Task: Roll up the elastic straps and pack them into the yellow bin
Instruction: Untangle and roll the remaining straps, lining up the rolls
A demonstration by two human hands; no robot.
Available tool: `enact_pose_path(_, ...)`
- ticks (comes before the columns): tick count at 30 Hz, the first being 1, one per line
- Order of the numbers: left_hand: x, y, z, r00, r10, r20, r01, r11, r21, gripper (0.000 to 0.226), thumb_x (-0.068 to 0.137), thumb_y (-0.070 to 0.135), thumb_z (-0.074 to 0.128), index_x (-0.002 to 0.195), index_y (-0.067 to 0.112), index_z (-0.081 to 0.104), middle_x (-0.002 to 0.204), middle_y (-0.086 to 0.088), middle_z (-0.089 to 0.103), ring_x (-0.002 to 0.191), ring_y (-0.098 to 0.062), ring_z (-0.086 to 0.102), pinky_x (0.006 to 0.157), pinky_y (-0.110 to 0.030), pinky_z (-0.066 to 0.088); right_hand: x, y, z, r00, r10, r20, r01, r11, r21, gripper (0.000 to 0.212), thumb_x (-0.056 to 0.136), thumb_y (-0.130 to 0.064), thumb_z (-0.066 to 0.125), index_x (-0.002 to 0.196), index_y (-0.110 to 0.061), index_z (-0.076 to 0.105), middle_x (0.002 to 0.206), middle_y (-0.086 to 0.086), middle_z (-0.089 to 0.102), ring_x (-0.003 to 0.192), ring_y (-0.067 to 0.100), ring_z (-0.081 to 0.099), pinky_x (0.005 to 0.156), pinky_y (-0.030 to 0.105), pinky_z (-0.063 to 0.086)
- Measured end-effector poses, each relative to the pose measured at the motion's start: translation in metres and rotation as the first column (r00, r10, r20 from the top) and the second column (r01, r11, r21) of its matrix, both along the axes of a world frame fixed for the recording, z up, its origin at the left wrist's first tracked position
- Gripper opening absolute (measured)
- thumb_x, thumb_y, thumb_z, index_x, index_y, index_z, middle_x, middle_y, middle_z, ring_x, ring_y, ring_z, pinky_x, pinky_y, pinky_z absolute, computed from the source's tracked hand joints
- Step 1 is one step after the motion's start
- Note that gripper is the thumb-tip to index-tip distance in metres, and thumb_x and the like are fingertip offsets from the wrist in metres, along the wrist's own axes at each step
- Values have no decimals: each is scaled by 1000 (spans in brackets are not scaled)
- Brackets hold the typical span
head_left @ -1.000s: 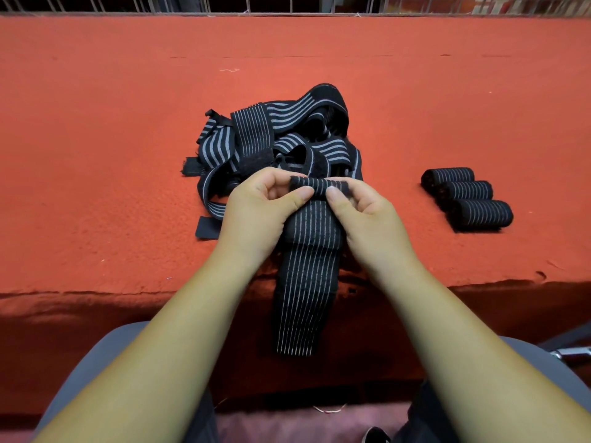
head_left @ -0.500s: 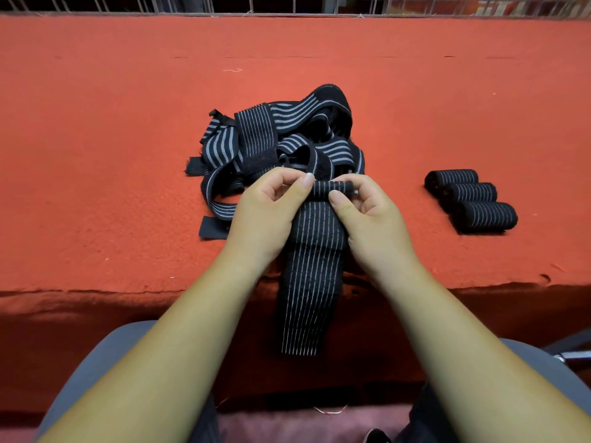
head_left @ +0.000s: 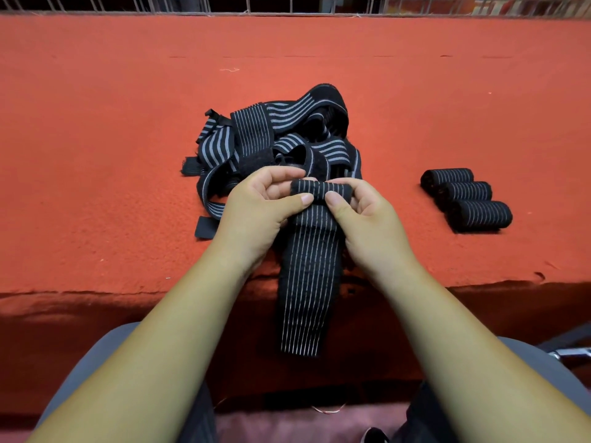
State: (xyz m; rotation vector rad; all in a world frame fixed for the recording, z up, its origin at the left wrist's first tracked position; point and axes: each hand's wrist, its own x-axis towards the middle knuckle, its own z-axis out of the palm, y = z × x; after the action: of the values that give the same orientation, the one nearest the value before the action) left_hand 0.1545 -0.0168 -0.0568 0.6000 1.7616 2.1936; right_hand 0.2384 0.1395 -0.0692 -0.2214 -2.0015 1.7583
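- black, white-striped elastic strap (head_left: 307, 282): small started roll at centre of the red felt-covered table (head_left: 96, 187), by its near edge; flat tail hangs over that edge
- left hand (head_left: 256, 212) and right hand (head_left: 364, 215) pinch the roll's ends, thumbs in front, fingers curled behind
- step: early rolling; next, wind the tail in tight with edges aligned
- loose pile of black striped straps (head_left: 275, 139) just behind; three finished black rolls (head_left: 467, 199) toward the right edge; yellow bin not in view

We see bright, even light, sharply focused. Shadow lies below the front edge of the tabletop (head_left: 96, 155); straight lines bow near the borders.
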Motion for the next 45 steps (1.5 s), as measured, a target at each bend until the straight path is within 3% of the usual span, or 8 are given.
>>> enact_pose_path(5,-1,2,-4,998,11,-58,-16,995,-97,28,91,40,82,113,23,83,105,-6,81,95,-31,72,101,-60,54,3,0,3,999,-33,0,33,999,30,16,108,-11,65,123,-16,68,92,-9,72,81,-1,65,75,17,50)
enact_pose_path(9,-5,1,-7,996,14,-93,-21,997,-74,27,88,38,85,111,24,83,111,-17,77,102,-35,69,97,-54,53,5,-4,9,997,-63,46,61,997,38,18,112,-32,59,118,-22,73,104,-10,77,93,-2,69,80,18,50)
enact_pose_path(15,-2,1,-4,997,-48,-59,45,998,-46,26,86,17,84,112,21,82,113,-26,73,104,-28,64,95,-50,49,4,-3,6,989,-97,113,87,992,89,37,114,-46,45,116,-26,76,111,-5,80,108,14,74,102,46,57)
enact_pose_path(17,-2,3,-5,999,-32,-17,30,997,-73,32,84,32,89,114,22,82,107,-19,75,99,-34,65,96,-53,50,2,-3,4,988,-117,100,109,991,81,31,112,-43,48,121,-31,75,116,-10,79,114,11,72,108,50,54)
enact_pose_path(20,-3,2,-7,1000,17,2,-16,991,-133,44,82,52,90,109,19,82,114,-36,71,96,-40,67,98,-67,54,2,-5,4,987,-136,92,127,988,90,32,108,-42,51,130,-35,73,125,-12,76,122,9,69,113,48,52)
enact_pose_path(25,-5,0,-5,997,61,-40,-64,994,-87,16,93,18,85,109,16,82,97,-8,82,96,-32,76,93,-51,57,1,-5,7,986,-108,126,108,994,11,31,113,-34,52,140,-33,69,136,-17,71,128,-1,63,119,36,47)
enact_pose_path(37,1,3,-4,986,19,-164,-32,997,-76,37,92,-5,79,122,17,79,119,-6,82,119,-22,75,111,-47,56,3,-5,10,972,-86,216,85,996,17,34,116,-43,41,142,-34,61,121,-26,66,109,-20,58,95,5,43)
enact_pose_path(45,8,4,-4,948,41,-317,-136,949,-284,42,102,16,74,143,25,71,133,11,76,128,1,67,119,-36,49,5,-6,8,976,-70,206,74,997,-10,54,116,-45,44,168,-32,37,166,-13,47,150,4,45,130,34,31)
